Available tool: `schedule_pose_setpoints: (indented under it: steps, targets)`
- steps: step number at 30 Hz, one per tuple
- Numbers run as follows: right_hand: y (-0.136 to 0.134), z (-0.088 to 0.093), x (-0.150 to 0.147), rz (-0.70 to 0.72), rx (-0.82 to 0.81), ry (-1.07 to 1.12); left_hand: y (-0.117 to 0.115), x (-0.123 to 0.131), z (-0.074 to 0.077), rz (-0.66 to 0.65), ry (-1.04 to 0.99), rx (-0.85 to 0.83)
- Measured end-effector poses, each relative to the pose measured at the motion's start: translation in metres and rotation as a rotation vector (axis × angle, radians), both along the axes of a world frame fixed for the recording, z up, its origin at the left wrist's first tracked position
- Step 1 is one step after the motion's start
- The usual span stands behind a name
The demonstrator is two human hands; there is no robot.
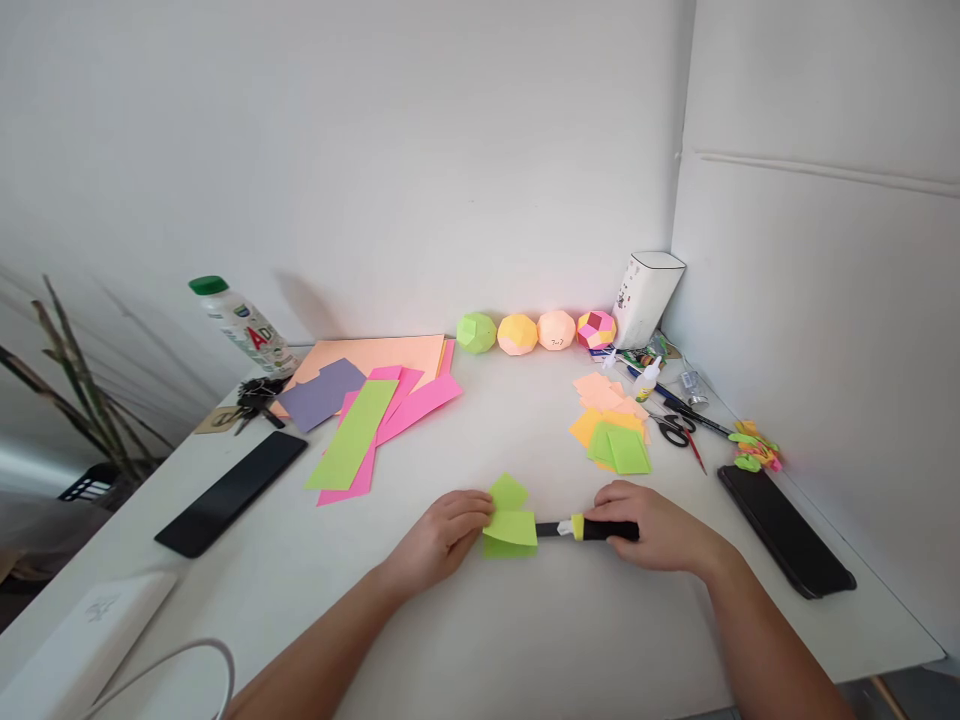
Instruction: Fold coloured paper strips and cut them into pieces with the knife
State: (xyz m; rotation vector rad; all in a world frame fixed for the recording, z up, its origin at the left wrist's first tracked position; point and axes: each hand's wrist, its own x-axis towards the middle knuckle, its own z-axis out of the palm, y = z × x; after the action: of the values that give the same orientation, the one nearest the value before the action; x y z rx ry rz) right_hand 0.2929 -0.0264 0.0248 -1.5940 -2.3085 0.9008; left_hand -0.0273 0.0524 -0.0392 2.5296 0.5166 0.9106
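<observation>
Near the middle of the white table, my left hand [439, 538] has its fingers closed on the left edge of a folded light green paper [511, 527]. Another green piece [508, 490] shows just behind that fold. My right hand [651, 525] is wrapped round the black handle of a knife [600, 529] with a yellow collar. The blade points left, and its far part is hidden inside the paper fold. Behind my right hand lies a pile of small green, yellow and peach paper pieces [628, 450].
Long pink and green strips [354, 435], a purple sheet [322, 395] and a black phone [232, 495] lie left. Four paper balls [517, 334] line the wall. Scissors [675, 430], a glue bottle [646, 380] and a black case [786, 530] are right. A white bottle [244, 325] stands back left.
</observation>
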Motion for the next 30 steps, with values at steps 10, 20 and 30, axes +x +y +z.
schedule_pose_setpoints:
  steps: [10,20,30]
  targets:
    - [-0.001,0.003,-0.008,0.011,-0.008,-0.028,-0.030,0.018,0.005,0.105,0.257,0.155]
    - [-0.009,0.011,-0.024,0.100,-0.053,-0.018,-0.029,0.018,0.002,0.060,0.278,0.093]
    - [-0.018,0.013,-0.034,0.099,-0.072,-0.074,-0.034,0.023,0.009,0.040,0.298,0.118]
